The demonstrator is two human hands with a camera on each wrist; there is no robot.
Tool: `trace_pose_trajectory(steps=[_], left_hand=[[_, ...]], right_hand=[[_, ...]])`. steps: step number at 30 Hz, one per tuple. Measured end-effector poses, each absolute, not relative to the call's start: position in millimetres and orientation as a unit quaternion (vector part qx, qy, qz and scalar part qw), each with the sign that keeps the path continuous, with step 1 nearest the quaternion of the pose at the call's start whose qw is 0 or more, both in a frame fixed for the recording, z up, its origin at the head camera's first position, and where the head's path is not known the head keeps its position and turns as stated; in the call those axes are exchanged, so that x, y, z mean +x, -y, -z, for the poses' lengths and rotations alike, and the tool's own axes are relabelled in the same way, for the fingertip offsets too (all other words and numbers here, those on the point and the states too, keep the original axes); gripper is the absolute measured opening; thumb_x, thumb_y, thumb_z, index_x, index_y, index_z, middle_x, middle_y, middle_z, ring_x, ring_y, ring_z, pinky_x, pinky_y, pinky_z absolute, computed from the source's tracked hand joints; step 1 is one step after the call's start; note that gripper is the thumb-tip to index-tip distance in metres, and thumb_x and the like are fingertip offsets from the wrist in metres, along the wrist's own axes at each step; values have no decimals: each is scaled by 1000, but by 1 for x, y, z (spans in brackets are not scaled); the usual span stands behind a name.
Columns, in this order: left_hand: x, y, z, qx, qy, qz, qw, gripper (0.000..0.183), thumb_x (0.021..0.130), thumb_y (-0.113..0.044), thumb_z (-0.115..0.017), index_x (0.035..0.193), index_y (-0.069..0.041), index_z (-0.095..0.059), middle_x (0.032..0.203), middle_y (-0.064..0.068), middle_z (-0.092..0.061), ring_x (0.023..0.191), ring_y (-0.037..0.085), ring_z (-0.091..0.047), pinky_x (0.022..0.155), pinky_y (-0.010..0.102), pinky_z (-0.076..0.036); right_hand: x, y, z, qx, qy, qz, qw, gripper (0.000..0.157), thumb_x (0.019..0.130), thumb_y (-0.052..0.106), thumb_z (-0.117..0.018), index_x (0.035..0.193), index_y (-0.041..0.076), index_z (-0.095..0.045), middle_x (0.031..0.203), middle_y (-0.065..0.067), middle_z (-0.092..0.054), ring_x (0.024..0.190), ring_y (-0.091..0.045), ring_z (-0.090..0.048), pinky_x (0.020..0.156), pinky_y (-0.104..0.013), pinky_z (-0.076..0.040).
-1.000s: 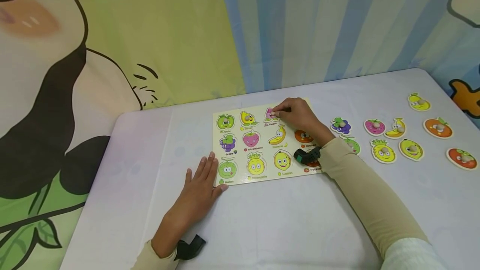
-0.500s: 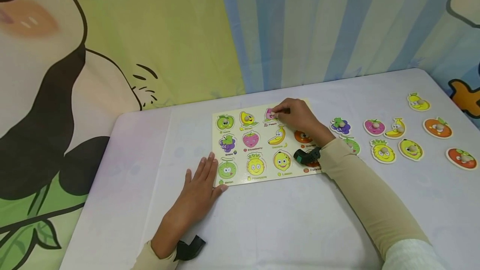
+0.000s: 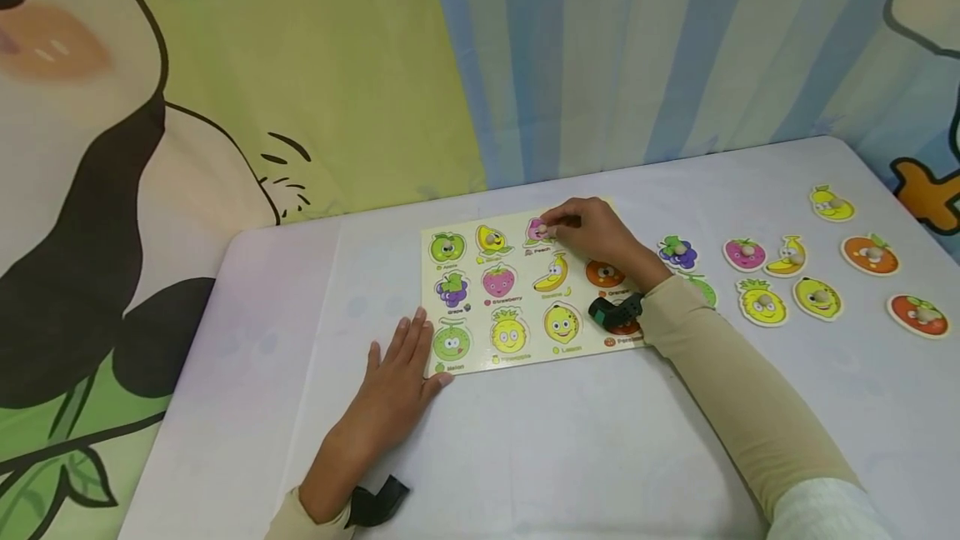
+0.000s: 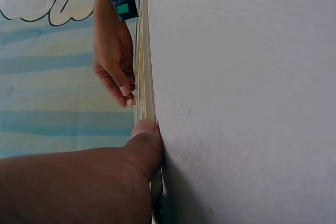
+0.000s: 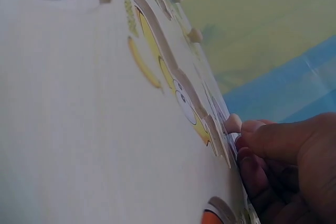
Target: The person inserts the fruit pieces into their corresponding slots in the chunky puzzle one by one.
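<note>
A wooden fruit puzzle board (image 3: 477,359) lies on the white table. At its top row my right hand (image 3: 596,232) pinches the knob of a pink peach piece (image 3: 534,232), which sits at the spot labelled Peach. The right wrist view shows the thumb against the round wooden knob (image 5: 233,123), with the banana recess (image 5: 181,98) nearby. My left hand (image 3: 392,390) rests beside the board's lower left corner, fingers straight, thumb along the edge. A green apple piece (image 3: 447,248) and a yellow fruit piece (image 3: 492,241) with knobs sit in the same row.
Loose knobbed pieces lie right of the board: grapes (image 3: 678,252), strawberry (image 3: 745,254), banana (image 3: 787,257), pineapple (image 3: 762,303), lemon (image 3: 818,299), pear (image 3: 832,204), and several others. The right sleeve (image 3: 738,390) partly covers a green melon piece (image 3: 702,289). A printed curtain (image 3: 337,107) hangs behind the table.
Both hands stay almost where they were, the right still at the peach knob. The head view has shifted slightly.
</note>
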State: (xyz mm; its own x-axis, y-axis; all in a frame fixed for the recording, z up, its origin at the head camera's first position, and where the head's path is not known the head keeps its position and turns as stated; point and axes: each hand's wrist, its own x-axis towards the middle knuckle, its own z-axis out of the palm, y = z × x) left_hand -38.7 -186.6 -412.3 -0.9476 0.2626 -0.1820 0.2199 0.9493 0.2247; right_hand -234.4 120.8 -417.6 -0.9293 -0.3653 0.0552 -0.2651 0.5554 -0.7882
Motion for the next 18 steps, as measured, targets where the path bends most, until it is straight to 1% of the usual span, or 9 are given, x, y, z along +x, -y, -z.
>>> trace_pose_trajectory(steps=[3,9,12,15,18], left_hand=[[-39,187,412,124,-982,-102,101,76,99,-41,-52,154,0,-18,161,11,-5,147,31,-2,110,65,-9],[-38,186,412,124,-982,-102,95,77,99,-40,-54,154,0,-19,162,11,-6,147,32,-3,109,65,-10],[-37,186,412,123,-983,-103,94,76,99,-40,-54,154,0,-19,162,11,-7,147,32,-3,110,65,-9],[-37,185,412,123,-983,-103,90,76,99,-40,-54,154,0,-20,162,11,-8,147,32,-4,109,65,-10],[-37,185,412,124,-983,-105,89,76,99,-40,-54,154,0,-20,162,11,-8,147,32,-4,109,66,-10]], right_hand=[[-233,-121,415,-181,-879,437,61,25,97,11,-61,120,4,-68,116,-13,-65,104,-25,-59,90,-40,-46],[-235,-122,415,-162,-880,443,58,27,96,13,-63,122,6,-68,116,-11,-66,108,-24,-59,93,-41,-45],[-235,-124,416,-140,-874,461,55,27,96,16,-63,121,7,-69,116,-10,-66,104,-23,-59,91,-39,-45],[-235,-127,417,-111,-861,492,65,28,96,21,-64,121,10,-69,119,-7,-66,102,-20,-60,86,-37,-47],[-236,-132,417,-85,-845,523,76,32,95,28,-65,123,13,-69,120,-2,-66,103,-17,-60,86,-35,-47]])
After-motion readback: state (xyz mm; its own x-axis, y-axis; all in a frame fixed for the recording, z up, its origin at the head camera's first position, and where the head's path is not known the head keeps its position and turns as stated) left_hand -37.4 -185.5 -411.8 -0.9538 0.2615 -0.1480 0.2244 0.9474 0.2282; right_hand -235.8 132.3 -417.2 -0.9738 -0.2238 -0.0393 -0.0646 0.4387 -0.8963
